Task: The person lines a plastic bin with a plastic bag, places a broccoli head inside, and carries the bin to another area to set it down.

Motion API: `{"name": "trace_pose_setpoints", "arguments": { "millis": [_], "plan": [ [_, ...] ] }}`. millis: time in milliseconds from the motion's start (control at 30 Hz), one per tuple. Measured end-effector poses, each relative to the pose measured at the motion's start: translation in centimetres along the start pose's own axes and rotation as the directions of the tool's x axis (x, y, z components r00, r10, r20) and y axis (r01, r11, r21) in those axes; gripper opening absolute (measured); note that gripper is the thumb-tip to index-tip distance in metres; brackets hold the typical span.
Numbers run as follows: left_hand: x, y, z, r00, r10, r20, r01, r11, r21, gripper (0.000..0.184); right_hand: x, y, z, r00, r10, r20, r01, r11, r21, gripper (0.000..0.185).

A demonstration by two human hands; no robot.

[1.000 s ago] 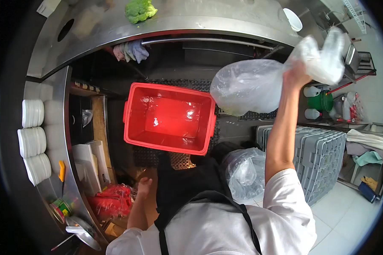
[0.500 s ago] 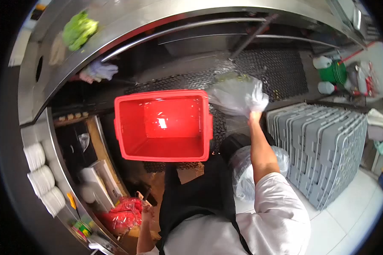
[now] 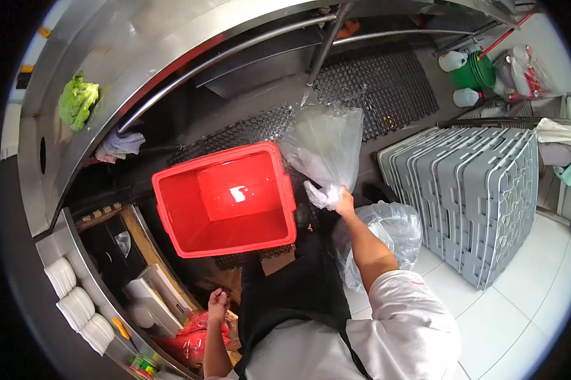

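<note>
My right hand (image 3: pixel 344 201) is closed around the gathered neck of a clear plastic bag (image 3: pixel 326 142), which hangs between the red bin and the grey crates. Something pale green shows faintly through the plastic. Just below it stands a round container lined with clear plastic (image 3: pixel 387 231). To the left, the red bin (image 3: pixel 225 199) gapes upward with nothing visible inside. My left hand (image 3: pixel 218 305) is low at the left with fingers curled in; what it holds, if anything, I cannot make out. Near it lie red plastic packages (image 3: pixel 193 339).
A stack of grey crates (image 3: pixel 456 196) stands at the right. A green lettuce-like head (image 3: pixel 78 103) rests on the steel counter (image 3: pixel 133 44). Black rubber mats (image 3: pixel 380 88) cover part of the floor. Stacks of white dishes (image 3: pixel 76 304) line the left shelf.
My right hand has swung the plastic bag left, so it hangs closer to the red bin. My left hand has risen slightly. The whole view has shifted and turned a little.
</note>
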State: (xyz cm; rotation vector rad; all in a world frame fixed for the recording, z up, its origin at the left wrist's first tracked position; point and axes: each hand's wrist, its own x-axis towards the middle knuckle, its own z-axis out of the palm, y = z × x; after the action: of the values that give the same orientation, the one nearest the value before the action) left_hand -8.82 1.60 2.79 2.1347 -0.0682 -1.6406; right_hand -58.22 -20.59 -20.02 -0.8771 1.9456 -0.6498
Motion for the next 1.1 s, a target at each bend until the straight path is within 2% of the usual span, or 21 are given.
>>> {"name": "trace_pose_setpoints", "arguments": {
  "millis": [33, 133, 167, 267, 333, 367, 467, 500, 567, 667, 767, 867, 967, 1067, 1100],
  "plan": [
    [0.0, -0.5, -0.2, 0.999, -0.020, -0.025, 0.021, 0.999, 0.049, 0.035, 0.1, 0.6, 0.1, 0.994, -0.102, 0.050, 0.111, 0.960, -0.258, 0.031],
    [-0.6, -1.7, -0.6, 0.996, -0.060, -0.073, 0.071, 0.984, 0.162, 0.034, 2.2, 3.2, 2.0, 1.000, -0.006, -0.003, 0.006, 0.995, 0.095, 0.026],
    [-0.8, -2.0, -0.7, 0.996, -0.064, -0.068, 0.076, 0.981, 0.178, 0.034, 2.5, 3.4, 1.9, 0.994, -0.095, -0.047, 0.086, 0.983, -0.162, 0.024],
    [-0.7, -3.0, -1.2, 0.996, -0.064, -0.054, 0.073, 0.982, 0.175, 0.030, 2.0, -1.5, 0.1, 0.996, -0.046, 0.075, 0.058, 0.985, -0.162, 0.035],
    [-0.8, -2.8, -1.0, 0.997, -0.052, -0.063, 0.065, 0.973, 0.222, 0.025, 2.5, -0.9, 0.2, 0.989, -0.110, 0.102, 0.122, 0.985, -0.126, 0.034],
    [-0.6, -2.7, -1.0, 0.998, -0.051, -0.047, 0.059, 0.980, 0.188, 0.026, 2.8, -0.1, 0.5, 0.983, -0.143, 0.115, 0.155, 0.982, -0.106, 0.033],
    [-0.2, -2.4, -0.8, 0.998, -0.050, -0.025, 0.053, 0.991, 0.122, 0.029, 3.0, 1.0, 0.9, 0.987, -0.112, 0.114, 0.119, 0.991, -0.063, 0.032],
    [-0.3, -2.0, -0.3, 0.998, -0.053, -0.033, 0.057, 0.991, 0.125, 0.031, 3.4, 2.4, 1.5, 0.991, -0.055, 0.124, 0.044, 0.995, 0.091, 0.032],
    [-0.6, -1.2, 0.3, 0.997, -0.057, -0.044, 0.063, 0.985, 0.161, 0.034, 4.2, 5.5, 3.0, 0.985, 0.051, 0.167, -0.113, 0.916, 0.384, 0.031],
    [-1.0, -0.9, 0.6, 0.997, -0.062, -0.046, 0.071, 0.974, 0.216, 0.038, 2.2, 1.6, 1.6, 0.992, 0.011, 0.123, -0.011, 1.000, -0.003, 0.030],
    [-1.0, -0.9, 0.4, 0.997, -0.068, -0.039, 0.074, 0.978, 0.196, 0.037, 1.0, -1.4, 0.9, 0.993, 0.008, 0.114, 0.006, 0.992, -0.127, 0.032],
    [-1.2, -0.6, 0.5, 0.997, -0.070, -0.039, 0.076, 0.977, 0.199, 0.038, 0.4, -2.9, 0.3, 0.994, -0.041, 0.099, 0.058, 0.982, -0.178, 0.037],
    [-1.1, -0.5, 0.5, 0.998, -0.055, -0.042, 0.064, 0.973, 0.224, 0.038, 1.6, 0.7, 1.2, 0.995, -0.024, 0.099, 0.030, 0.998, -0.057, 0.043],
    [-0.8, -0.7, 0.4, 0.998, -0.046, -0.051, 0.058, 0.967, 0.249, 0.037, 1.7, 0.8, 1.3, 0.994, 0.025, 0.107, -0.025, 1.000, 0.003, 0.045],
    [-0.8, -0.6, 0.5, 0.997, -0.047, -0.054, 0.060, 0.965, 0.254, 0.037, 1.4, -0.3, 0.9, 0.994, 0.022, 0.106, -0.016, 0.998, -0.061, 0.046]
  ]
}}
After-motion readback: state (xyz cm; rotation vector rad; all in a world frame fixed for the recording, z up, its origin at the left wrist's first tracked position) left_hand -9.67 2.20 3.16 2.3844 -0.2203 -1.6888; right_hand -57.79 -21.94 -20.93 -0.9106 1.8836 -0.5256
